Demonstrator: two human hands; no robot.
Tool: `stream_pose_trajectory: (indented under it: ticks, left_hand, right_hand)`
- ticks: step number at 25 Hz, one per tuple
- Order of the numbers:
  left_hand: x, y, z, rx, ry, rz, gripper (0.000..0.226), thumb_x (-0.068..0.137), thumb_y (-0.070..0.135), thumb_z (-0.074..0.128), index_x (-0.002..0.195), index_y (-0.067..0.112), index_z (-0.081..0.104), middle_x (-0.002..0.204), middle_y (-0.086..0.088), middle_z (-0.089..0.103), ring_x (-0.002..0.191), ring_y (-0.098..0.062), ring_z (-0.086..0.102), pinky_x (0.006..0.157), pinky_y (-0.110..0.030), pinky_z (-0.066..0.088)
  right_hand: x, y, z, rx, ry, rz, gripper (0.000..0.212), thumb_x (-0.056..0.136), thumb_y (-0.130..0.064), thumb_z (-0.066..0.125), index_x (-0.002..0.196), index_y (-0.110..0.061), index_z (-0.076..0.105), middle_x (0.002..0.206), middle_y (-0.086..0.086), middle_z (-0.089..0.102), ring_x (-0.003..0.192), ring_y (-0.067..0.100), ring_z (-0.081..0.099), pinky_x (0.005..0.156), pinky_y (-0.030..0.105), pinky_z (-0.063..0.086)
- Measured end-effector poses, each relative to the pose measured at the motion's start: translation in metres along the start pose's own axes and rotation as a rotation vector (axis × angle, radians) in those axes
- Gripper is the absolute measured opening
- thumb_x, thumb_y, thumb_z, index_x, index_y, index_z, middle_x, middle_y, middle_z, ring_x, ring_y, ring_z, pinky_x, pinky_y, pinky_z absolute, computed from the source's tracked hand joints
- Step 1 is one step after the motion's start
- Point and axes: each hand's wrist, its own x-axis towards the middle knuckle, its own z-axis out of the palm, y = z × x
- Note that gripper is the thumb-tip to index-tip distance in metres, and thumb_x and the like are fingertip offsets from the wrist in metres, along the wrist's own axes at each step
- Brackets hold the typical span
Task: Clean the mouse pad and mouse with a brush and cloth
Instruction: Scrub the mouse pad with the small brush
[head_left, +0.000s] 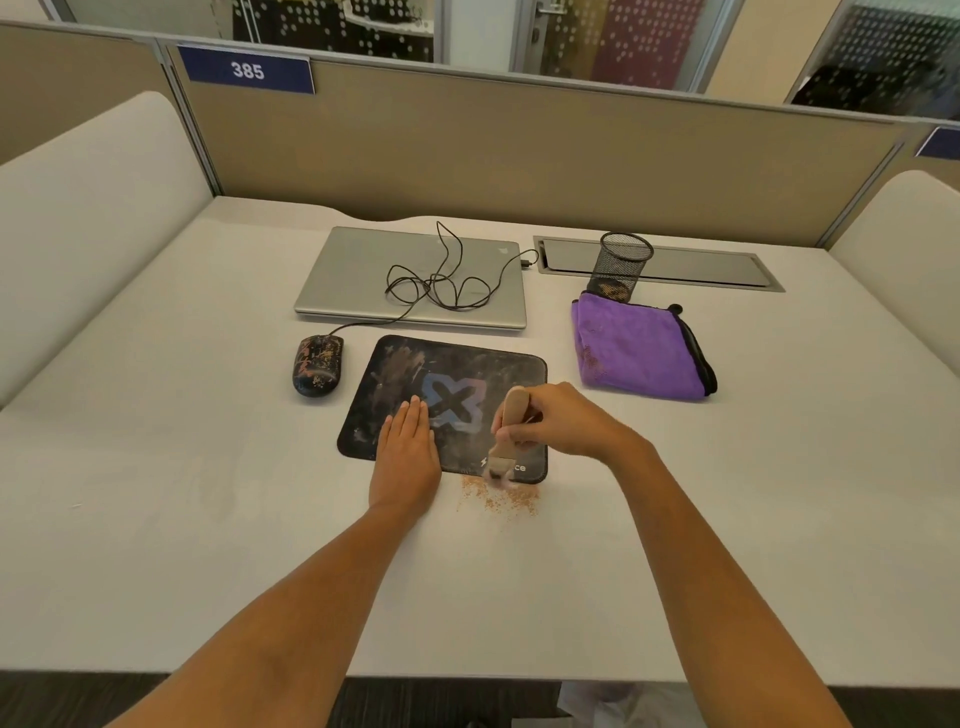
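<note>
Two bare hands work at the near edge of a pale desk (156, 415), the largest thing in view, which stretches away from them on every side. Beyond both hands, toward the partition, lies a closed silver laptop (358, 270) with the mouse's black cable (441, 280) looped loosely across its lid. Directly under the hands sits the dark mouse pad (457, 364), smeared with brownish dust around a blue X mark. Past the right hand and off to its right lies a folded purple cloth (634, 348), with a black mesh pen cup (621, 265) standing just behind it. Beyond the left hand and to its left, beside the pad, rests the black mouse (318, 365), speckled with dirt.

The left hand (408, 452) lies flat, palm down with fingers together and straight, pressing on the pad's near left part. The right hand (558, 423) is curled around the wooden handle of a small brush (506, 436), whose blurred bristles meet the pad's near edge, just below that hand. Nearest the person, just in front of the bristles, a scatter of tan crumbs (501, 499) lies on the desk.
</note>
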Motion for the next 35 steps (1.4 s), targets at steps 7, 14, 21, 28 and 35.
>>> stream_pose_trajectory:
  ticks: [7,14,21,28,35]
  left_hand:
    - [0.0,0.0,-0.001,0.001,-0.005,0.007,0.05,0.101,0.026,0.016,0.148,0.01,0.009,0.157,-0.005,0.009,0.145,-0.017,0.0,0.115,-0.028,-0.008]
    - [0.0,-0.001,0.0,-0.022,-0.015,0.003,0.05,0.101,0.027,0.014,0.148,0.011,0.007,0.157,-0.004,0.008,0.145,-0.016,-0.001,0.115,-0.027,-0.008]
    - [0.0,0.0,-0.001,-0.02,-0.011,0.001,0.05,0.102,0.026,0.014,0.148,0.009,0.008,0.157,-0.004,0.009,0.145,-0.017,0.0,0.117,-0.028,-0.007]
    - [0.0,0.0,-0.001,-0.021,-0.015,0.003,0.05,0.102,0.026,0.014,0.148,0.01,0.008,0.157,-0.004,0.009,0.145,-0.017,0.0,0.117,-0.029,-0.006]
    - [0.0,0.0,0.0,-0.037,-0.006,-0.004,0.05,0.102,0.028,0.015,0.148,0.011,0.009,0.157,-0.003,0.01,0.145,-0.016,0.0,0.116,-0.027,-0.007]
  right_hand:
    - [0.023,-0.012,0.002,0.196,0.075,-0.051,0.011,0.083,-0.024,0.069,0.088,-0.034,0.067,0.089,-0.019,0.066,0.085,-0.001,0.063,0.071,0.014,0.051]
    - [0.026,0.004,-0.004,0.032,-0.021,0.012,0.012,0.084,-0.027,0.068,0.096,-0.025,0.067,0.087,-0.014,0.063,0.081,0.003,0.061,0.063,0.011,0.049]
    - [0.008,0.018,-0.047,-0.064,0.01,0.159,0.008,0.084,-0.015,0.068,0.08,-0.021,0.065,0.082,-0.006,0.068,0.076,0.011,0.069,0.066,0.017,0.055]
    - [0.019,0.022,-0.024,-0.065,0.43,0.128,0.008,0.089,-0.015,0.061,0.093,-0.014,0.068,0.089,0.001,0.067,0.082,0.012,0.06,0.068,0.017,0.042]
    - [0.017,0.013,-0.049,0.121,0.229,0.061,0.007,0.083,-0.014,0.069,0.082,-0.021,0.069,0.085,-0.003,0.071,0.077,0.005,0.066,0.068,0.017,0.054]
